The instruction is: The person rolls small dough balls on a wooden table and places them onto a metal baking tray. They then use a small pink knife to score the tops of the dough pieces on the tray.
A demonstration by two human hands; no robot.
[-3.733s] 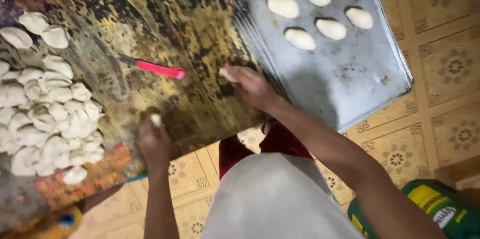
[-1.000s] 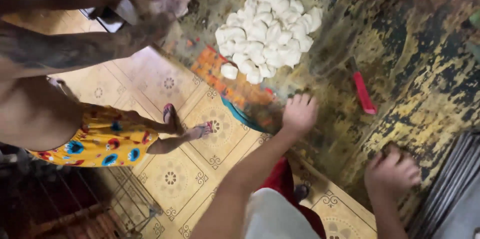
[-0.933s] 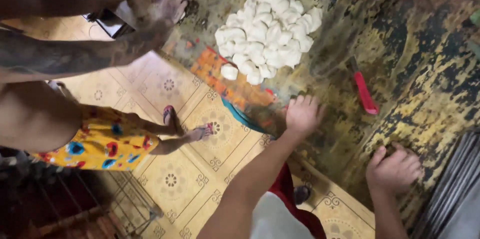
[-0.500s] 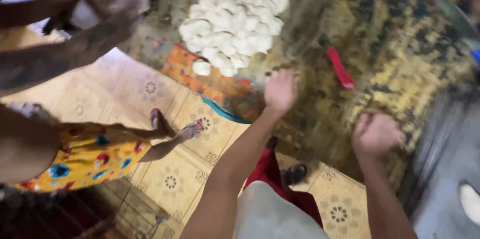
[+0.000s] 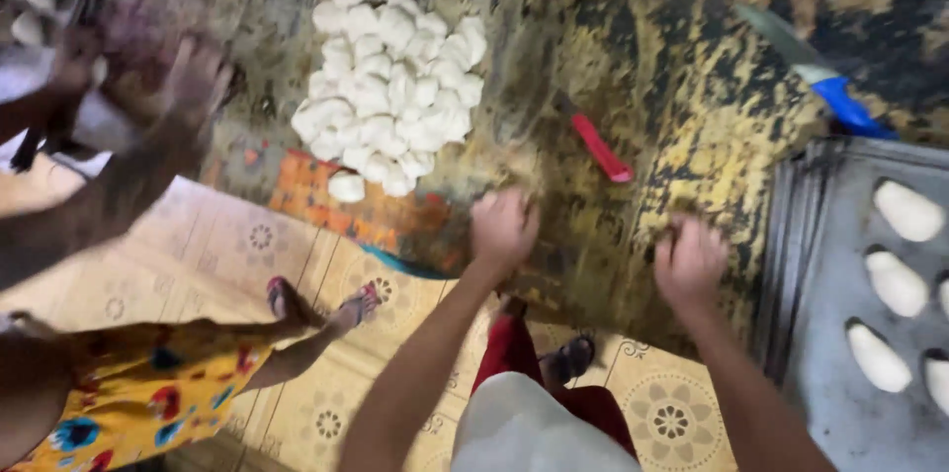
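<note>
left hand [image 5: 504,228]: closed, knuckles up on worn table [image 5: 692,106]; beside red scraper [image 5: 602,148] | right hand [image 5: 689,261]: curled shut; near baking tray [image 5: 830,264] | dough pile [image 5: 390,77]: beyond left hand

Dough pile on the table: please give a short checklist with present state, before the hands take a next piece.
1. Left hand free: cannot tell, fist closed, blurred.
2. Right hand free: cannot tell, curled on the table.
3. Dough pile in front of the left hand, nothing between: ok.
4. Red tool apart from both hands: ok.
5. Tray has bare space: ok.
6. Other person's hand apart from the pile: ok.
</note>
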